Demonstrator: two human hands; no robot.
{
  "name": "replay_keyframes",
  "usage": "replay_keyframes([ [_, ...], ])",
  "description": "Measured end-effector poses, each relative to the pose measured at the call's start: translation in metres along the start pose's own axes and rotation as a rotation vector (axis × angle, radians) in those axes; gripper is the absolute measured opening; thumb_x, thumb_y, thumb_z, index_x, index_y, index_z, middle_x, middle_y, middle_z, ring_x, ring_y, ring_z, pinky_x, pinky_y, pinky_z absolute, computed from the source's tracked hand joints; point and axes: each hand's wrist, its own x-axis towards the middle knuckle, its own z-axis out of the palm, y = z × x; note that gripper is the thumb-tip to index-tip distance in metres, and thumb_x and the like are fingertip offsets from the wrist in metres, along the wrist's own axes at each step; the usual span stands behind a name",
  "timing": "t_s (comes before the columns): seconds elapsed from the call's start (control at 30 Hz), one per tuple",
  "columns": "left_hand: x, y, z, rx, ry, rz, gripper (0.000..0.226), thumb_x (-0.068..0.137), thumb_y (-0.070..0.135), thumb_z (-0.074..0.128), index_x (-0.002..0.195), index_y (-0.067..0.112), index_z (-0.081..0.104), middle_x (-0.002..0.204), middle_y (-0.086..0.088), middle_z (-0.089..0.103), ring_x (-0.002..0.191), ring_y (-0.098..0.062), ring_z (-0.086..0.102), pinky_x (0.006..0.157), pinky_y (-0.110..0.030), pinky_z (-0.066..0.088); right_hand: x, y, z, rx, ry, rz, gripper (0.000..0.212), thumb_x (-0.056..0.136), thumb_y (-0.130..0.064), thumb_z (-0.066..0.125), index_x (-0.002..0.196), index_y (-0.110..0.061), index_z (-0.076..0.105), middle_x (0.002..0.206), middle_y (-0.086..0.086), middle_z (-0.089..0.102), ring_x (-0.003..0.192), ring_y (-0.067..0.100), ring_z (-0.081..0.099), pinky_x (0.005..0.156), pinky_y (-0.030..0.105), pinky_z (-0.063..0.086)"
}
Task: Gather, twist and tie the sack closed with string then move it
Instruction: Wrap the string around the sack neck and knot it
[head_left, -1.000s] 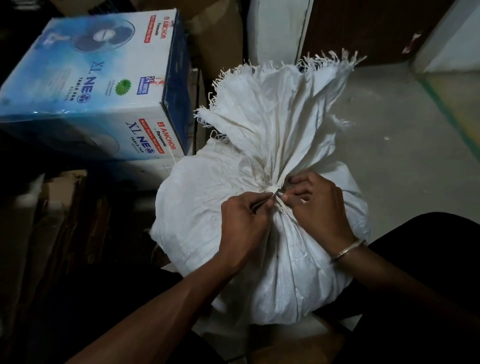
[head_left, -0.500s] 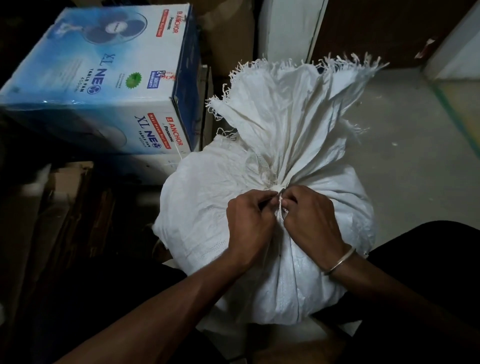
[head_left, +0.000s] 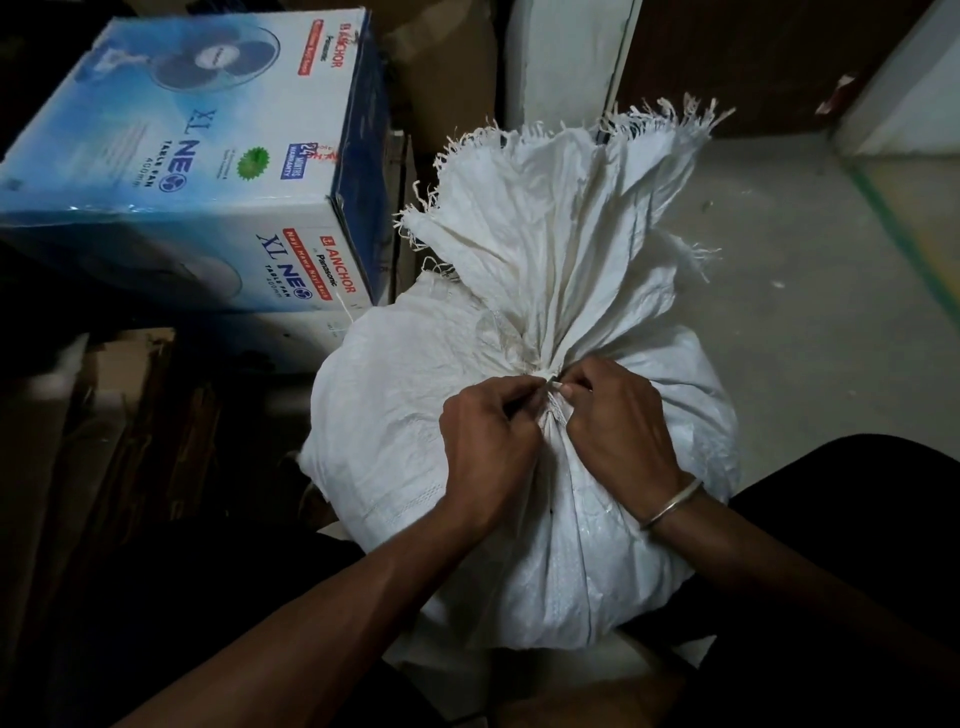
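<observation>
step: tying | sack (head_left: 415, 415) upright on floor by box (head_left: 208, 156), frayed mouth fanning up and away | left hand (head_left: 488, 441), right hand (head_left: 618, 431) pinching string (head_left: 555, 385) at neck, knot between fingertips, equally near

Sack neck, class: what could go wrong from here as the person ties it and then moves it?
1. The left hand and right hand pinch the string right at the gathered neck; a slip could loosen the twist.
2. The sack bulges full below the neck, so a weak knot might open when it is moved.
3. The fan box stands close beside it and might catch the frayed top.
</observation>
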Motion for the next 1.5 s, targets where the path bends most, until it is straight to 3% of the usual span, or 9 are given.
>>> replay_keyframes([
  [0.2, -0.001, -0.005, 0.006, 0.023, 0.020, -0.018, 0.020, 0.089, 0.012, 0.077, 0.100, 0.026, 0.084, 0.092, 0.013, 0.081, 0.085, 0.003, 0.074, 0.081, -0.036, 0.062, 0.008, -0.002, 0.004, -0.061, -0.003, 0.002, 0.021, 0.084, -0.004, 0.067, 0.074, -0.015, 0.052, 0.074, 0.006, 0.063, 0.073, 0.031, 0.060, 0.063, 0.033, 0.034],
  [0.43, 0.003, -0.007, 0.004, 0.019, 0.055, -0.039, 0.020, 0.088, 0.009, 0.076, 0.099, 0.023, 0.085, 0.090, 0.011, 0.082, 0.084, 0.003, 0.074, 0.083, -0.035, 0.062, -0.001, -0.010, 0.011, -0.084, -0.018, -0.028, 0.011, 0.081, -0.003, 0.066, 0.081, -0.012, 0.061, 0.080, 0.006, 0.067, 0.078, 0.030, 0.063, 0.066, 0.030, 0.030],
  [0.67, 0.000, -0.006, 0.006, 0.046, 0.059, -0.049, 0.021, 0.087, 0.007, 0.077, 0.098, 0.023, 0.085, 0.091, 0.009, 0.082, 0.084, 0.000, 0.075, 0.084, -0.033, 0.062, 0.007, -0.006, 0.011, -0.085, -0.042, -0.017, 0.018, 0.082, -0.003, 0.061, 0.073, -0.015, 0.050, 0.074, 0.007, 0.063, 0.075, 0.031, 0.060, 0.063, 0.034, 0.033],
  [0.93, 0.003, -0.002, 0.008, 0.073, 0.078, -0.081, 0.021, 0.086, 0.010, 0.076, 0.098, 0.024, 0.085, 0.092, 0.009, 0.082, 0.088, -0.002, 0.075, 0.086, -0.033, 0.060, 0.004, -0.009, 0.021, -0.047, -0.004, -0.052, 0.001, 0.076, -0.009, 0.056, 0.077, -0.010, 0.056, 0.075, 0.011, 0.064, 0.074, 0.036, 0.061, 0.064, 0.038, 0.038],
  [1.13, 0.002, -0.001, 0.009, 0.111, 0.069, -0.051, 0.024, 0.085, 0.008, 0.074, 0.100, 0.024, 0.085, 0.093, 0.008, 0.082, 0.087, -0.004, 0.076, 0.086, -0.034, 0.061, 0.007, -0.013, 0.023, 0.018, -0.049, 0.049, 0.023, 0.077, -0.008, 0.065, 0.072, -0.018, 0.046, 0.073, 0.010, 0.063, 0.073, 0.034, 0.059, 0.063, 0.031, 0.023],
  [1.27, 0.005, 0.001, -0.002, 0.044, -0.015, -0.089, 0.016, 0.087, 0.013, 0.079, 0.098, 0.023, 0.086, 0.090, 0.011, 0.082, 0.086, 0.002, 0.075, 0.086, -0.031, 0.062, 0.015, -0.002, 0.008, 0.056, -0.117, 0.031, 0.013, 0.085, -0.012, 0.067, 0.077, -0.015, 0.058, 0.080, 0.006, 0.070, 0.081, 0.034, 0.065, 0.066, 0.038, 0.043],
  [1.33, 0.016, 0.003, -0.012, 0.016, -0.081, -0.134, 0.007, 0.084, 0.016, 0.079, 0.083, 0.017, 0.085, 0.078, 0.002, 0.080, 0.078, -0.008, 0.077, 0.079, -0.037, 0.063, 0.013, 0.003, 0.000, 0.116, -0.124, 0.014, 0.005, 0.088, -0.015, 0.070, 0.083, -0.017, 0.067, 0.084, 0.002, 0.073, 0.085, 0.029, 0.067, 0.073, 0.040, 0.050],
  [1.4, 0.028, 0.008, -0.019, -0.062, -0.073, -0.183, 0.017, 0.083, 0.021, 0.074, 0.073, 0.008, 0.081, 0.069, -0.013, 0.075, 0.069, -0.018, 0.073, 0.073, -0.047, 0.060, 0.009, 0.004, -0.007, 0.159, -0.086, -0.007, 0.005, 0.088, -0.013, 0.071, 0.085, -0.017, 0.070, 0.085, 0.000, 0.073, 0.084, 0.023, 0.067, 0.075, 0.036, 0.050],
  [1.5, 0.042, 0.011, -0.025, -0.026, 0.031, -0.122, 0.015, 0.082, 0.010, 0.073, 0.086, 0.017, 0.086, 0.079, 0.005, 0.081, 0.080, -0.007, 0.076, 0.081, -0.032, 0.062, 0.010, 0.005, -0.015, 0.229, -0.035, 0.016, 0.003, 0.086, -0.014, 0.074, 0.088, -0.015, 0.073, 0.087, -0.002, 0.075, 0.086, 0.017, 0.068, 0.078, 0.034, 0.053],
])
